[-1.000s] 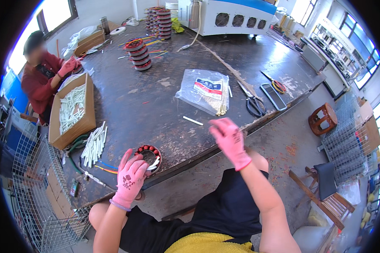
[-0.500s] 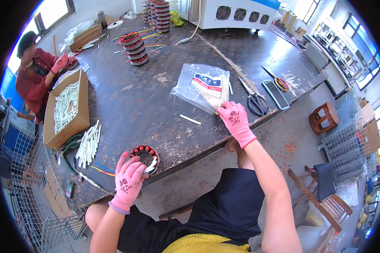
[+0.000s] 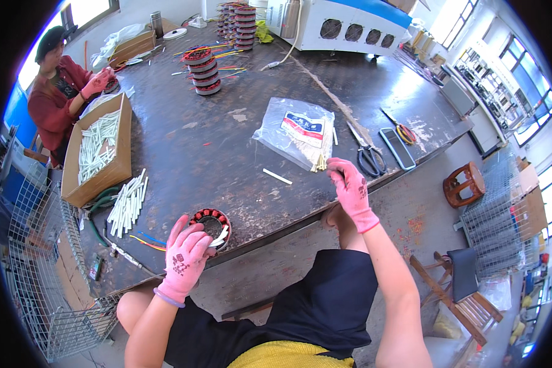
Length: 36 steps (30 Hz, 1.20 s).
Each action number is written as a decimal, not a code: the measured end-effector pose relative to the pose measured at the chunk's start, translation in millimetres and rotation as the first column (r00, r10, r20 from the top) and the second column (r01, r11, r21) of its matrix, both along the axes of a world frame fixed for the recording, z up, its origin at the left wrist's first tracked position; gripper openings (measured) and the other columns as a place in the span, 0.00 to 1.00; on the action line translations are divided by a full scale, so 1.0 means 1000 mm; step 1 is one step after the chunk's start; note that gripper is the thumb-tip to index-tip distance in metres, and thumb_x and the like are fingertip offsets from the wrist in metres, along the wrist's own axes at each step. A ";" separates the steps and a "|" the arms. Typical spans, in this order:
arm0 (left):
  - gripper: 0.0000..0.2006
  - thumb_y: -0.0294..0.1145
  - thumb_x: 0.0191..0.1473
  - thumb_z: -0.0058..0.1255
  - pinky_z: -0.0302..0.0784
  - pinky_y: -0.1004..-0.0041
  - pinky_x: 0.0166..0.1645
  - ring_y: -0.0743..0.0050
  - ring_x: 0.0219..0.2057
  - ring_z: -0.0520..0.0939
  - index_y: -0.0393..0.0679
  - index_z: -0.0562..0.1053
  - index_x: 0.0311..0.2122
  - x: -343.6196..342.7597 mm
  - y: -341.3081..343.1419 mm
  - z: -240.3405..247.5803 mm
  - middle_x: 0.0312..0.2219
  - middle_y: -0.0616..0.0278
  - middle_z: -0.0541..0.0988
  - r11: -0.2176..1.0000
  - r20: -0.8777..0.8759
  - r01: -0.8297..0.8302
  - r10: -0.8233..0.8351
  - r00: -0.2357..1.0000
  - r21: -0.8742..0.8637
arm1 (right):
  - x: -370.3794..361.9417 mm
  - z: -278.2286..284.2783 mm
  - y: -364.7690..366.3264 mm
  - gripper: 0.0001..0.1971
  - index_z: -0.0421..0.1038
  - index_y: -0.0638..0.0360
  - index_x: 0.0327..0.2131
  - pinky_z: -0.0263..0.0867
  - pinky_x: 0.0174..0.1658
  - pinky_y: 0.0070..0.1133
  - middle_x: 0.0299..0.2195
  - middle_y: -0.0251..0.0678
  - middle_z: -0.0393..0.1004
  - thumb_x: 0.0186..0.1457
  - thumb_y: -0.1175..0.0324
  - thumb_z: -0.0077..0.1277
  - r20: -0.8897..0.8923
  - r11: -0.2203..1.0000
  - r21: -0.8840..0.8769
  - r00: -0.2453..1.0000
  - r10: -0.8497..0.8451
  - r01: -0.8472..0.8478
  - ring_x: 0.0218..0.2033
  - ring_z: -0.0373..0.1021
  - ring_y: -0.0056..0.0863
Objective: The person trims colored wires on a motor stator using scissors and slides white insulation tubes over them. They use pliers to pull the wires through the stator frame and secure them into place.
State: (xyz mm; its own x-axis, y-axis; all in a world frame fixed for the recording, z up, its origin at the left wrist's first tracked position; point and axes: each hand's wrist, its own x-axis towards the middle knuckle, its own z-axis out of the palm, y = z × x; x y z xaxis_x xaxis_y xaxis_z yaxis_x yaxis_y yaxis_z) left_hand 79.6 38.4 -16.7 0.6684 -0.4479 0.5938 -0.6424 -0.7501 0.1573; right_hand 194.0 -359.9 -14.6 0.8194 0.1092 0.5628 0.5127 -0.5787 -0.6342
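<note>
My left hand point(image 3: 185, 260), in a pink glove, grips the near left side of a round motor stator point(image 3: 227, 218) at the table's front edge. The stator has red coils around its inside, and white strips point(image 3: 221, 238) stick up at its right side. Red, yellow and blue wires lead left from it. My right hand point(image 3: 349, 187), gloved alike, is pinched closed just right of a clear plastic bag point(image 3: 270, 132). Whatever its fingertips hold is too small to make out. Thin pale strips point(image 3: 319, 163) poke out of the bag's near corner.
Scissors point(image 3: 369, 161), a phone point(image 3: 397, 148) and red-handled pliers point(image 3: 405, 132) lie right of the bag. White tubes point(image 3: 127, 205) are piled beside a cardboard box point(image 3: 126, 153) of more tubes. Stacked stators point(image 3: 203, 80) stand farther back. A co-worker point(image 3: 58, 98) sits at the left.
My right hand has drawn back from the bag's corner toward the right and nearer me, uncovering the pale strips there. My left hand still grips the stator.
</note>
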 end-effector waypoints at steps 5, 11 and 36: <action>0.19 0.27 0.32 0.65 0.69 0.47 0.61 0.58 0.43 0.81 0.45 0.73 0.35 -0.001 0.000 0.000 0.33 0.63 0.77 1.000 0.022 0.001 -0.001 1.000 -0.014 | -0.042 0.026 0.018 0.07 0.66 0.64 0.45 0.74 0.42 0.21 0.46 0.43 0.76 0.64 0.78 0.44 -0.124 0.919 0.391 0.987 0.103 -0.046 0.37 0.77 0.26; 0.18 0.26 0.35 0.64 0.68 0.47 0.61 0.59 0.45 0.80 0.45 0.73 0.35 -0.002 0.001 0.000 0.33 0.63 0.78 1.000 0.035 -0.001 0.001 0.999 -0.009 | -0.089 0.065 0.030 0.14 0.60 0.64 0.52 0.72 0.50 0.24 0.50 0.44 0.72 0.63 0.79 0.44 -0.162 0.748 0.650 0.938 0.305 -0.131 0.47 0.75 0.31; 0.15 0.26 0.37 0.62 0.65 0.51 0.64 0.62 0.47 0.80 0.45 0.75 0.36 -0.002 -0.025 -0.002 0.35 0.65 0.79 0.994 -0.010 -0.063 0.062 0.998 -0.087 | -0.182 0.056 0.093 0.09 0.72 0.67 0.44 0.74 0.46 0.24 0.47 0.47 0.75 0.62 0.80 0.46 -0.204 0.584 0.756 0.743 0.638 -0.294 0.45 0.76 0.31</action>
